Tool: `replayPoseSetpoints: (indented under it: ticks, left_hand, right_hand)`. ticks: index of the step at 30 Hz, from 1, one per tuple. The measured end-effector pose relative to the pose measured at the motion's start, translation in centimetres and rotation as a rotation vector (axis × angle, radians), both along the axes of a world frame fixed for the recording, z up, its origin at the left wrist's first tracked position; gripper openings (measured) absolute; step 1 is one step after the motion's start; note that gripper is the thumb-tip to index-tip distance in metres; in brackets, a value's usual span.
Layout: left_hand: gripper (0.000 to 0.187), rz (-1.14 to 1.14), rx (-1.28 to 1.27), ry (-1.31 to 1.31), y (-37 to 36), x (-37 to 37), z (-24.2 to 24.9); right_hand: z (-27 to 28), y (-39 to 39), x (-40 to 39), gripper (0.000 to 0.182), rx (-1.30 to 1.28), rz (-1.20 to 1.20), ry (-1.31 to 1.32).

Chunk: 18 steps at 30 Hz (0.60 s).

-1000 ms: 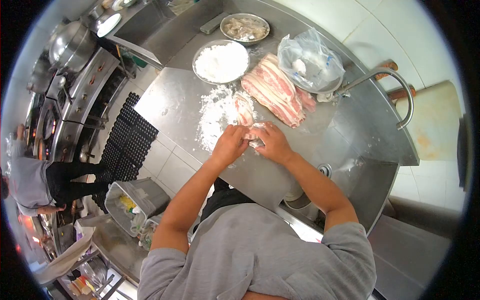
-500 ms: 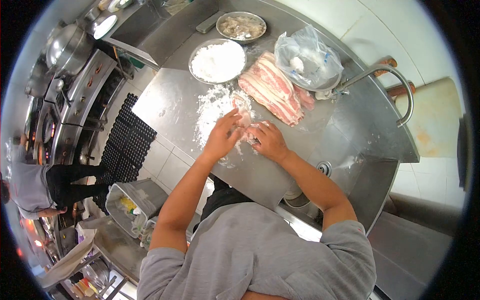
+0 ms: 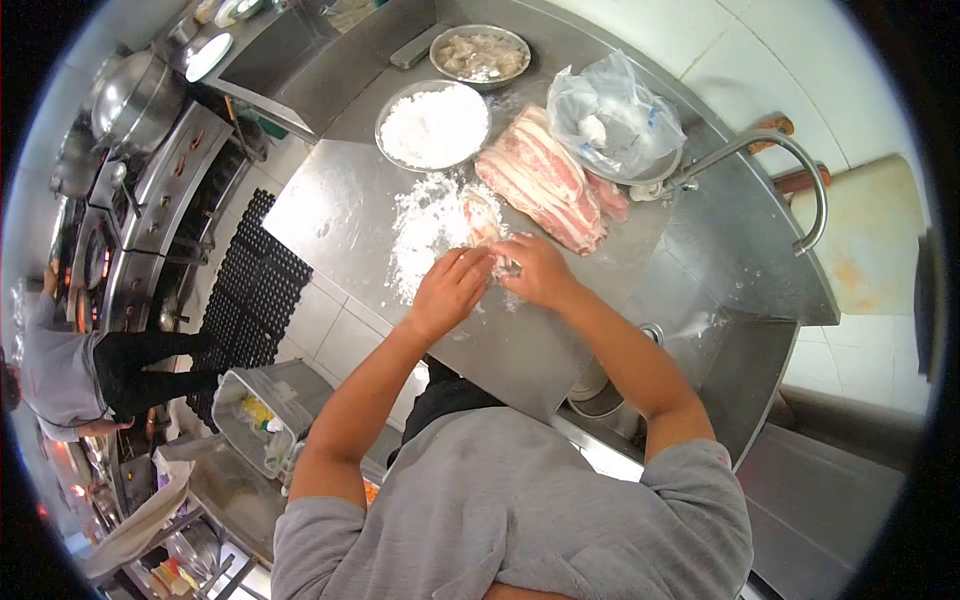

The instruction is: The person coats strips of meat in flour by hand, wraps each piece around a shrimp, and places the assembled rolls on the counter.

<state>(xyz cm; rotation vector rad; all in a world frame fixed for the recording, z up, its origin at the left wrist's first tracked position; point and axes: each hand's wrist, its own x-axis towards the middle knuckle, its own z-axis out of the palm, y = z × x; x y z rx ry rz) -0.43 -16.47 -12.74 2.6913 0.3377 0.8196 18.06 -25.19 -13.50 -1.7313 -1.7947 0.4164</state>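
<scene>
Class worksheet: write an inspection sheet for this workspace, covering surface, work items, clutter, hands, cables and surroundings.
Surface: metal counter, dusted with white powder.
Work items: powdered meat strip; stack of streaky raw meat slices; bowl of white powder; bowl of pale pieces, contents not identifiable.
Clutter: crumpled clear plastic bag beside the stack.
Hands: left hand and right hand meet at the strip's near end; exact grip hidden.
Cables: nothing seen.
Surroundings: curved faucet right; black floor mat, waste bin and another person near the stove left.
</scene>
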Motion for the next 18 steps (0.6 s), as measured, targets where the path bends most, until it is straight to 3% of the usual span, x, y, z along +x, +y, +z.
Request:
replayPoseSetpoints:
  ticks: [4,10,13,16,18]
  left_hand:
    - [0.048,0.033,0.064,0.01,0.7,0.5,-0.6]
    - [0.047,0.055,-0.008,-0.003,1.6,1.5,-0.7]
    - [0.046,0.052,-0.066,-0.022,1.8,1.7,-0.3]
    - [0.043,0.075,-0.15,-0.008,2.0,1.9,-0.3]
    - [0.043,0.124,-0.25,0.05,2.0,2.0,-0.1]
  right_hand:
    - [-0.2,1.8,1.4,0.041,-0.128,0.019,0.159]
    - [1.2,2.9,1.7,0.044,-0.285,-0.039,0.15]
    - [-0.2,2.3,0.8,0.053,0.023,-0.076,-0.05]
    - [1.5,0.6,-0.1,0.062,-0.002,-0.104,-0.051]
    - [0.5,0.1,-0.3,0.063,0.124,-0.059,-0.156]
